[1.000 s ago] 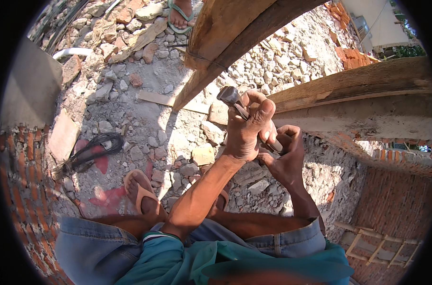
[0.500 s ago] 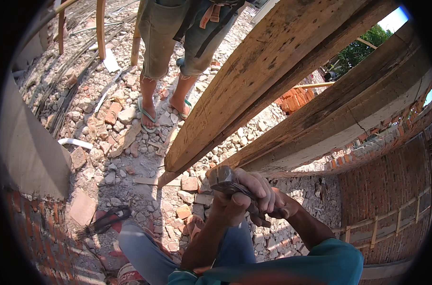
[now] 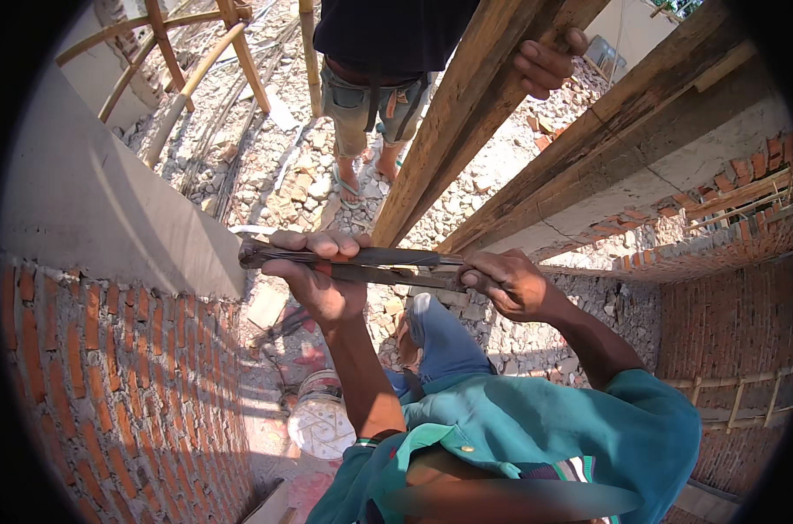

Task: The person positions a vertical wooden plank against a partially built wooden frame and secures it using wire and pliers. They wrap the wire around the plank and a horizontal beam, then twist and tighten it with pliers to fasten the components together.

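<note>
My left hand [image 3: 313,279] grips the two long dark handles of a metal plier-like tool [image 3: 374,262], held level in front of me. At the tool's head end, where a thin wire runs off to the right, my right hand [image 3: 505,284] is closed. The head itself is hidden under my fingers. Just beyond the tool, a long wooden plank [image 3: 453,131] slants up to the right. Another person's hand [image 3: 545,63] holds that plank near the top.
A second plank [image 3: 623,131] lies along a plastered brick wall [image 3: 719,210] on the right. A red brick wall [image 3: 117,384] with a grey concrete top stands on the left. The other person [image 3: 379,79] stands on rubble. A white bucket [image 3: 319,419] sits below.
The view has tilted up from the rubble and my legs toward the planks and the other person. The tool has risen and turned level, my hands now spread apart along it.
</note>
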### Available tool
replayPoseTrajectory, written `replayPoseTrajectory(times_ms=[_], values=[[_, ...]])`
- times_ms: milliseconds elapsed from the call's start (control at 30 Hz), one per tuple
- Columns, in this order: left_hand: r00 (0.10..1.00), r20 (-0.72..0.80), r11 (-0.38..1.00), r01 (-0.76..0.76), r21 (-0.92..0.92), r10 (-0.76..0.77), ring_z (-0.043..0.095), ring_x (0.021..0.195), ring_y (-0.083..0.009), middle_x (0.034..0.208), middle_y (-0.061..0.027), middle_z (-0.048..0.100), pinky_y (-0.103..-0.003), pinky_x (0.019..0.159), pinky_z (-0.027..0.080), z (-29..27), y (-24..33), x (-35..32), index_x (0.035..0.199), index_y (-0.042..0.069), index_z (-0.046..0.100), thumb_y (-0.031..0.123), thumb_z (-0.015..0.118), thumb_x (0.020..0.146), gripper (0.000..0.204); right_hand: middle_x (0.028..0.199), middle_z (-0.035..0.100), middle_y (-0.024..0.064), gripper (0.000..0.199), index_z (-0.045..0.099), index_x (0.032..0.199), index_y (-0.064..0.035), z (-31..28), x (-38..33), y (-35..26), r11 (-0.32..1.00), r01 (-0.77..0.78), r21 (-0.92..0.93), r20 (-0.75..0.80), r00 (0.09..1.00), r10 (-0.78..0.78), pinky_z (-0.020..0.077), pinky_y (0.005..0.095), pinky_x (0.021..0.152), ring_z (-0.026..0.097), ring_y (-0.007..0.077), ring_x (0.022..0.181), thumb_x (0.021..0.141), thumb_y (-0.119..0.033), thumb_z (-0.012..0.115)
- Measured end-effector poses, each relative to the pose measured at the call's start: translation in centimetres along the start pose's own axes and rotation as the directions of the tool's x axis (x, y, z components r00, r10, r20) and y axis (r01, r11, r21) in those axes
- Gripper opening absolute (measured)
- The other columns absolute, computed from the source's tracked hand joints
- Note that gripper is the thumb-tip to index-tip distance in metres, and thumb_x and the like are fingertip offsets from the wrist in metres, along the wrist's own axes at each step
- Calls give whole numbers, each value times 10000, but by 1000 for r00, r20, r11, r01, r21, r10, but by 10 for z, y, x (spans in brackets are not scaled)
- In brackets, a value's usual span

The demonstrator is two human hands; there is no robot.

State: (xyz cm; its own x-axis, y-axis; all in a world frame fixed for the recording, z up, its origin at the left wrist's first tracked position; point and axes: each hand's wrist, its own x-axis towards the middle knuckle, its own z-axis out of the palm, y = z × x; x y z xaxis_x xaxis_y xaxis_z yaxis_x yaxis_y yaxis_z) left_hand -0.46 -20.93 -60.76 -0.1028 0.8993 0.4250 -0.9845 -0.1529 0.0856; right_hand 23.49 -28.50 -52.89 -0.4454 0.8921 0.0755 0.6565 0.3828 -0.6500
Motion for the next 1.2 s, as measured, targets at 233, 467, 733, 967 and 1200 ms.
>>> replayPoseTrajectory(times_ms=[233,467,733,967,1200], values=[[991,-30,989,133,61,-131,696,842,-235,930,-63,712,-505,842,565,119,7,68,1162,141,610,553,519,1019,445,758,652,103,264,649,1014,-12,-94,5,-72,933,-149,328,-193,956,221,500,357,616,617,219,621,1098,-217,505],[985,-70,931,174,321,-160,730,868,-276,925,-109,719,-493,797,612,196,-6,125,1124,101,602,481,546,1044,392,800,718,127,218,684,1104,-18,-129,-6,-90,964,-36,264,-438,886,153,567,349,702,742,216,752,1086,-179,537],[944,80,791,219,571,-319,754,843,-282,961,-164,733,-410,751,635,263,-41,165,1124,32,605,468,552,1048,446,880,662,73,565,468,1482,-27,-145,11,-99,737,-121,665,-89,967,239,515,306,685,630,124,733,1034,-311,660],[961,118,793,134,595,-251,755,851,-279,958,-164,740,-407,779,624,288,-61,178,1115,12,595,454,563,1051,448,1090,657,149,823,319,1553,-50,-131,18,-96,752,193,630,-385,919,87,533,330,711,667,177,822,954,-404,757],[946,134,717,126,686,-294,706,1140,-371,1236,-271,685,-491,976,613,303,-63,174,1250,-56,524,392,542,1069,483,923,720,168,750,382,1543,-48,-157,4,-108,977,-45,210,-456,879,138,565,370,642,701,246,684,932,-233,774]])
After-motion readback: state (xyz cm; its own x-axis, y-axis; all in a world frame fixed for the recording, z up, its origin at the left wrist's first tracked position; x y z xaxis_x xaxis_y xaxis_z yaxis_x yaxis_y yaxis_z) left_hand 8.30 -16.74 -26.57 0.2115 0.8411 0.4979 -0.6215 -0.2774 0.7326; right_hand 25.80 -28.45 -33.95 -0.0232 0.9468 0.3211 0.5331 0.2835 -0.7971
